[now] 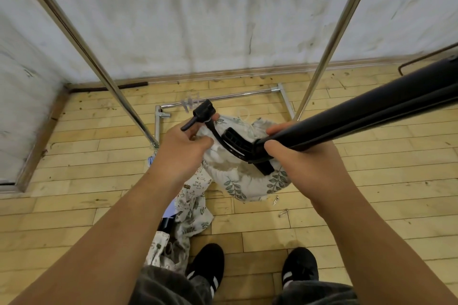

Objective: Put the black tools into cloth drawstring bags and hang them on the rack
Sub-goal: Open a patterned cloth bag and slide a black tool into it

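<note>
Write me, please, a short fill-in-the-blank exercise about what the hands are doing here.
The right hand grips a long ____ tool.
The left hand grips the rim of a cloth bag printed with green ____.
The metal rack stands on a ____ floor.
The person's shoes are black with ____ stripes.
Missing words: black; leaves; wooden; white.

You hold a smooth, semi-gloss black plastic tool over a matt leaf-print cloth bag; polished metal rack far left, worn wooden floor.
</note>
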Available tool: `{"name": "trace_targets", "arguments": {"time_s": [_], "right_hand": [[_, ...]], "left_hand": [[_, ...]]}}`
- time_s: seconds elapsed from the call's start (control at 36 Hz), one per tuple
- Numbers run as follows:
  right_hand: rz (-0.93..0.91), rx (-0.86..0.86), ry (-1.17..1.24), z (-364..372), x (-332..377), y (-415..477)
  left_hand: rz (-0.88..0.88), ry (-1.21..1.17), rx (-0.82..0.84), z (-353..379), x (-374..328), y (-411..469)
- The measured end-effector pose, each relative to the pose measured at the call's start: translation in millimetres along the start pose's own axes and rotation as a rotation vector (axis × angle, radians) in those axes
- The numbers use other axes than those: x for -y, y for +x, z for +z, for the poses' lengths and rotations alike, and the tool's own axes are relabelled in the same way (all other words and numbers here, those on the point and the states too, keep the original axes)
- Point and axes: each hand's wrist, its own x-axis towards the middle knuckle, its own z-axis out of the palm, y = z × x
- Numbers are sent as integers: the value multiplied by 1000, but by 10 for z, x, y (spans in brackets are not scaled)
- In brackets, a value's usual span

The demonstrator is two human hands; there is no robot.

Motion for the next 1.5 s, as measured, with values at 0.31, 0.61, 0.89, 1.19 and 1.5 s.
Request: {"name": "trace_targets", "arguments": {"time_s": [0.31, 0.61, 0.89, 1.19, 1.5], "right_hand": [[-33, 55, -330, -10, -60, 16], [-8, 2, -302, -3, -162, 8], [-83, 45, -110, 44, -16, -23], [-107, 131, -10, 67, 58, -56], [-166, 59, 2, 56, 27, -54]], "left_hand": [[149, 271, 47, 90, -160, -133], [124, 168, 198, 188, -171, -140], [162, 359, 211, 74, 46, -24], [172, 448, 5, 51, 137, 49], [123, 560, -100, 75, 85, 39]]}}
